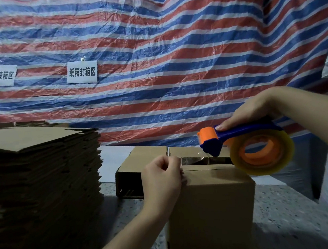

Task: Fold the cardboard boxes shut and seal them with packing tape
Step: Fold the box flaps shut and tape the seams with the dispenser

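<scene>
A brown cardboard box [212, 205] stands upright in front of me on the speckled floor, its top flaps folded in with a gap showing between them. My left hand [163, 181] rests on the box's near-left top corner, fingers curled and pinching the end of a clear tape strip. My right hand [251, 108] grips the blue handle of a tape dispenser [240, 149] with an orange roller and a clear tape roll, held just above the box's far-right top edge. A strip of tape runs from the dispenser across the top.
A tall stack of flattened cardboard boxes [41, 186] stands at my left. Behind the box lies another cardboard box [140, 162] on its side, open end facing me. A red, white and blue striped tarp [163, 55] hangs behind, with two paper signs.
</scene>
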